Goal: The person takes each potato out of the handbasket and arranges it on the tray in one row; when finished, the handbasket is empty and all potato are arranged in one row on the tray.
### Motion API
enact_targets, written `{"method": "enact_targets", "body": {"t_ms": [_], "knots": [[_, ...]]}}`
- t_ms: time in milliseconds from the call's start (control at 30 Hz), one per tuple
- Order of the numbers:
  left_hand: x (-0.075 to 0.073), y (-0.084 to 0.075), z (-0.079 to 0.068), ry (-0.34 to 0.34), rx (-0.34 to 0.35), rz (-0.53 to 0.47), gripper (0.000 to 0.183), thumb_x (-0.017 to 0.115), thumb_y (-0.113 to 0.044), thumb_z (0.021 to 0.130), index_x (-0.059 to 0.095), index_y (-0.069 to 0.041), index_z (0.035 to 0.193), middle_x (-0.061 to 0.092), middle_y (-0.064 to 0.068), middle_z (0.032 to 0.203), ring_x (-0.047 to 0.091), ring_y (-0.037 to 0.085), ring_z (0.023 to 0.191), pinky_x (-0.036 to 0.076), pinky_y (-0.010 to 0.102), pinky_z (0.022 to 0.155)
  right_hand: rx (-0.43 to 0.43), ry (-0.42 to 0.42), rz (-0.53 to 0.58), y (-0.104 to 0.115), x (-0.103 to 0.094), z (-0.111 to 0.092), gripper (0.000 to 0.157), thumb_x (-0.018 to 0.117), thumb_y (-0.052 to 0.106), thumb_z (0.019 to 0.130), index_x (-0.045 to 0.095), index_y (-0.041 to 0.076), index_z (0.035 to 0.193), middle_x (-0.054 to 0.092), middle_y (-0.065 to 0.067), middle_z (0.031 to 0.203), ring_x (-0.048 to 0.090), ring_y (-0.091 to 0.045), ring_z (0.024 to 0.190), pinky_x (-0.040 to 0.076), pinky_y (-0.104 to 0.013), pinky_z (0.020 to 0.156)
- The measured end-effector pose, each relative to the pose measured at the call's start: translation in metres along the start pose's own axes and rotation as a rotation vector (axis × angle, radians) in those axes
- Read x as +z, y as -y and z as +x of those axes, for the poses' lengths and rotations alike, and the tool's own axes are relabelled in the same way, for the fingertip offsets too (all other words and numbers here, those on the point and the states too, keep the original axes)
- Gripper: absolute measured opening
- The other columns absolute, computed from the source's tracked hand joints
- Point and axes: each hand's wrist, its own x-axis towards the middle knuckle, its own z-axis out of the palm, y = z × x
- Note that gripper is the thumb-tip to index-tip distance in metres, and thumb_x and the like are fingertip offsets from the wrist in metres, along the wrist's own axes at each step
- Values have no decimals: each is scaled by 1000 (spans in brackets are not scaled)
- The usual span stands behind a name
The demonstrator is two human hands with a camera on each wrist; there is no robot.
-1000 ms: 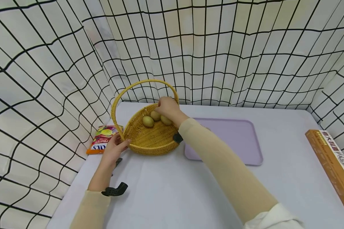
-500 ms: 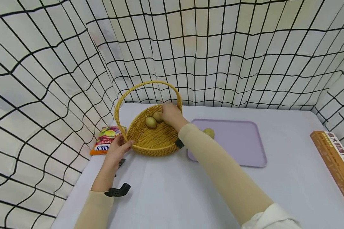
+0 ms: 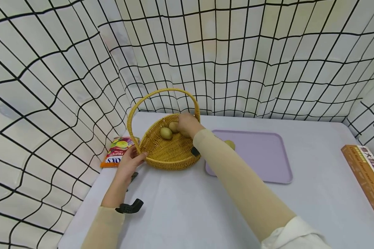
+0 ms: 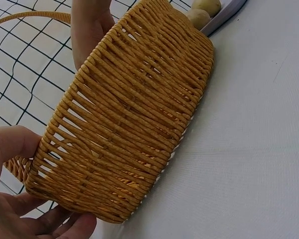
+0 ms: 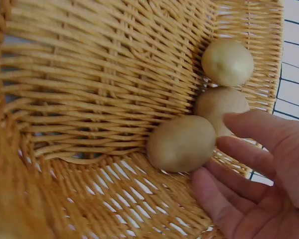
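My left hand [image 3: 129, 166] grips the left end of a yellow wicker basket [image 3: 166, 152] where the arched handle meets the rim. In the left wrist view its thumb [image 4: 17, 142] lies on the rim and the fingers are beneath. The basket tilts toward me. Inside, my right hand [image 5: 269, 174] is beside several potatoes. Its fingertips touch the nearest potato [image 5: 182, 143], and its thumb is at the middle potato [image 5: 220, 107]; neither is clearly gripped. A paler potato [image 5: 227, 62] lies beyond them. In the head view the right hand partly hides the potatoes.
A lilac tray [image 3: 261, 155] lies right of the basket, with potatoes [image 4: 206, 7] on it, partly behind the right sleeve. A colourful fruit sweets bag [image 3: 118, 150] lies left of the basket. At the far right is a pasta box [image 3: 366, 180]. Black netting surrounds the table.
The right hand has lowered further into the basket, now covering part of the potatoes. The left hand keeps its hold on the basket. The head view has shifted slightly left.
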Motion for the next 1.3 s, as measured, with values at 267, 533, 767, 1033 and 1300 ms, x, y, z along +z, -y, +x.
{"method": "enact_targets", "body": {"t_ms": [267,533,767,1033,1300], "knots": [[-1,0,0,8,17,5,76,64,-27,103,21,-14,165,39,14,161,46,23,136,45,38,118,7,207,-167,8,-9,8,15,55,-4,96,62,8,99,56,-11,111,42,-17,82,28,-26,59],[-3,0,0,9,14,18,78,66,-30,102,22,-15,165,39,13,161,46,21,136,48,34,115,59,334,-140,17,-18,3,29,56,9,103,64,9,131,54,-9,144,48,-19,106,37,-27,71],[-2,-2,-3,11,16,13,78,65,-29,102,21,-14,165,36,14,163,44,23,137,48,34,114,123,407,-67,15,-19,5,41,53,17,105,58,12,145,47,-7,152,50,-18,99,40,-27,67],[-2,0,-3,11,16,8,77,64,-28,103,21,-14,165,37,15,162,44,23,137,44,41,119,73,423,-66,4,-11,12,19,58,29,105,70,14,107,57,-8,135,48,-14,78,41,-23,59],[-3,0,-3,11,22,8,76,63,-26,103,21,-14,165,38,15,162,44,23,138,46,37,117,-4,473,-91,0,-8,10,13,66,28,101,74,18,104,63,-4,129,59,-18,105,55,-30,83]]}}
